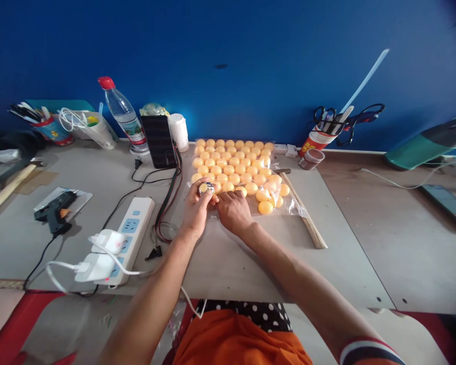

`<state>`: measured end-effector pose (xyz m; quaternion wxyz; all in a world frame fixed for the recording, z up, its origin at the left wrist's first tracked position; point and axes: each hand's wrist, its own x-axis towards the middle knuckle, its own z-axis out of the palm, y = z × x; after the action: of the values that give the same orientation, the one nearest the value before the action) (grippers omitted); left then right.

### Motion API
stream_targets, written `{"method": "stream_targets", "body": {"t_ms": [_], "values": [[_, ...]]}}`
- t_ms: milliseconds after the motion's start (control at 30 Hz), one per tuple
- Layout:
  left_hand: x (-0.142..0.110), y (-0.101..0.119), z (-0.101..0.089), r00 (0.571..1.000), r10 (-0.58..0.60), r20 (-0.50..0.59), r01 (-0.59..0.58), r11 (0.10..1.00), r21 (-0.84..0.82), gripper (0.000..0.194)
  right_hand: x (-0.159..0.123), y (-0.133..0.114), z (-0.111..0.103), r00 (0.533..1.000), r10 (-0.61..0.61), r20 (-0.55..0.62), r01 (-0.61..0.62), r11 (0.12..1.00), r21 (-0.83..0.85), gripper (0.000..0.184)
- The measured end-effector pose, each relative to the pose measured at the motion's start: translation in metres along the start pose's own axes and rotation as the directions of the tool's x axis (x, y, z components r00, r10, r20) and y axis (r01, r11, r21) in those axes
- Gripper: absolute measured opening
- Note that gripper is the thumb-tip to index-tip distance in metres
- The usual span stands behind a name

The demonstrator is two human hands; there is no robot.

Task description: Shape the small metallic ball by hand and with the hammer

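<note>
Head view: our left hand [196,210] pinches small metallic piece [206,188]; right hand [233,210] presses flat on bag of orange balls [237,170]; fitting appears next, demanding steady alignment.

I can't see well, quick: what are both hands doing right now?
Left hand: closed around a small shiny object.
Right hand: fingers curled, resting on the clear bag of orange balls; whether it grips anything cannot be told.

A deep blue wall [228,45] rises behind a pale grey tabletop [228,258], daylight glaring off its far edge; a brown wooden surface [395,223] adjoins its right edge.
</note>
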<state>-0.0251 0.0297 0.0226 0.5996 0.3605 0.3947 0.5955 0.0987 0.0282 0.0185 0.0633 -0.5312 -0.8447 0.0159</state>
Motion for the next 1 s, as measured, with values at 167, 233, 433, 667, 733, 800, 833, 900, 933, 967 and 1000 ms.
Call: {"method": "stream_targets", "body": {"t_ms": [167,233,433,667,733,800,833,900,933,967,1000], "values": [[0.000,0.002,0.001,0.999,0.047,-0.021,-0.047,0.999,-0.005,0.039,0.007,-0.001,0.000,0.999,-0.039,-0.009,0.039,0.999,0.006,0.026],[0.001,0.002,0.001,0.997,0.064,-0.047,-0.064,0.998,0.003,0.039,0.010,-0.003,-0.001,0.999,-0.049,-0.002,0.049,0.999,0.004,0.026],[0.001,0.003,0.001,0.994,0.067,-0.092,-0.067,0.998,0.004,0.041,0.009,-0.001,-0.003,0.998,-0.049,-0.042,0.051,0.997,0.054,0.024],[-0.005,0.003,0.007,0.999,-0.022,0.024,0.024,0.995,-0.098,0.045,-0.019,0.029,-0.026,0.932,0.249,-0.265,-0.073,0.842,0.534,0.011],[-0.007,0.002,0.007,0.996,-0.049,0.074,0.056,0.994,-0.092,0.049,-0.026,0.034,-0.031,0.907,0.357,-0.225,-0.090,0.685,0.723,0.009],[-0.008,0.000,0.006,0.989,-0.087,0.120,0.096,0.993,-0.071,0.055,-0.031,0.036,-0.032,0.893,0.437,-0.109,-0.117,0.458,0.881,0.010],[-0.009,-0.001,0.006,0.984,-0.108,0.143,0.118,0.991,-0.058,0.058,-0.032,0.036,-0.031,0.893,0.448,-0.047,-0.116,0.330,0.937,0.012],[-0.010,-0.002,0.005,0.965,-0.165,0.203,0.176,0.983,-0.041,0.062,-0.034,0.035,-0.028,0.900,0.435,0.039,-0.076,0.068,0.995,0.020],[-0.011,-0.003,0.005,0.951,-0.193,0.242,0.209,0.977,-0.041,0.064,-0.035,0.035,-0.027,0.905,0.420,0.065,-0.048,-0.051,0.998,0.025],[-0.012,-0.003,0.005,0.933,-0.219,0.285,0.242,0.969,-0.046,0.064,-0.035,0.035,-0.026,0.909,0.408,0.084,-0.021,-0.156,0.988,0.030],[-0.013,-0.004,0.005,0.914,-0.241,0.325,0.272,0.961,-0.053,0.064,-0.036,0.034,-0.026,0.911,0.400,0.104,-0.003,-0.245,0.970,0.034]]}}
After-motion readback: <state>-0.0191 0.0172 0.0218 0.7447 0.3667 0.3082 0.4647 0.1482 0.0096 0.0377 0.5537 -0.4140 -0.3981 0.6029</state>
